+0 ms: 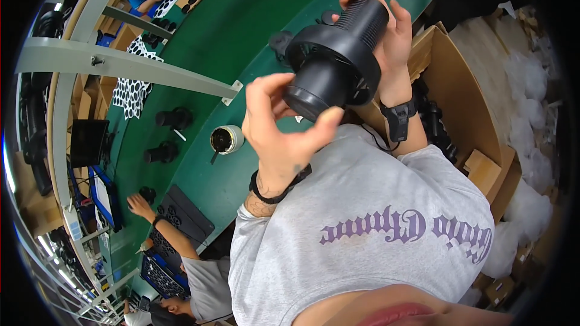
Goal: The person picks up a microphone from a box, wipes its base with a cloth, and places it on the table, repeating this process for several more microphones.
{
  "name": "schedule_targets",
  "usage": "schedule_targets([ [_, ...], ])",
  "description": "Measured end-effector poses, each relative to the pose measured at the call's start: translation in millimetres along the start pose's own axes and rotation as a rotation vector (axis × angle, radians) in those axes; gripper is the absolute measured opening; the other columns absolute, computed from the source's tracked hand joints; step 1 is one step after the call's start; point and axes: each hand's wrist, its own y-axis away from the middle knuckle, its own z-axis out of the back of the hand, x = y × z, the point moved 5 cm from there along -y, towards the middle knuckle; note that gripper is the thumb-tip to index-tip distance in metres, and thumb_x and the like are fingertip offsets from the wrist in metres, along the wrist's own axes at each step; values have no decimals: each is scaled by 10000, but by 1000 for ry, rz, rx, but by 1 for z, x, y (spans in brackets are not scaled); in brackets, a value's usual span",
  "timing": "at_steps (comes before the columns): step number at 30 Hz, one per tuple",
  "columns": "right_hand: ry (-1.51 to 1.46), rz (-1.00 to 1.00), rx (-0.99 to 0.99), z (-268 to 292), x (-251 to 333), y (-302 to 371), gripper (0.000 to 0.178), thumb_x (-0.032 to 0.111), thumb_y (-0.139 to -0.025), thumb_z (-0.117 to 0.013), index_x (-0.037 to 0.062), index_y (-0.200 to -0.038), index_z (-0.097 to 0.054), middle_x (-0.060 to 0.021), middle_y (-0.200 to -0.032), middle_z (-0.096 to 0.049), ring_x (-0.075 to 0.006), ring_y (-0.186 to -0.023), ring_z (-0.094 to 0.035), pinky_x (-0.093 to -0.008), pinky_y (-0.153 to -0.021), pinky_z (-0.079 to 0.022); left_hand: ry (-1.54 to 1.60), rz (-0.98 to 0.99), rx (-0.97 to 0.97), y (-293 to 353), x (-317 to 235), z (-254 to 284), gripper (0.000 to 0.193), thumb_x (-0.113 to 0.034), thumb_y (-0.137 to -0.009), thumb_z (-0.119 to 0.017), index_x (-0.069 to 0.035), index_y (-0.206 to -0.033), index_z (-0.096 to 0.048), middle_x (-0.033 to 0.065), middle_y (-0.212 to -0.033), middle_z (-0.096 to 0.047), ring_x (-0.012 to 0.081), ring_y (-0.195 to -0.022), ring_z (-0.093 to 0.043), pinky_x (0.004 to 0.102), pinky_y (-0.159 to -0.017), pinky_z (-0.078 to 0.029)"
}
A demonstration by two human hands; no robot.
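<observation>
Both my hands hold a black plastic cylindrical part, tilted above the near edge of the green bench. It has a ribbed end, a wide ring-shaped collar and a smooth, narrower end. My left hand grips the smooth end, thumb on one side and fingers on the other, partly hidden behind it. Around the ribbed end curls my right hand, its palm behind the part and its fingertips showing past the far end. Round black pieces lie on the bench just beyond the part.
On the green bench stand a cream tub with a stick in it and similar black parts. A metal brace crosses on the left. An open cardboard box holds black parts on the right. Co-workers sit along the bench.
</observation>
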Motion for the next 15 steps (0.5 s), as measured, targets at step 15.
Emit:
schedule_targets([
  [15, -37, -152, -53, 14, -33, 8, 486, 401, -957, -418, 2, -1231, -455, -131, -1100, -579, -264, -1040, -582, -397, -888, -512, 107, 95, 42, 2, 12, -4, 544, -326, -694, -814, -16, -980, -470, -49, -537, -461, -1, -448, -375, 146, -422, -275],
])
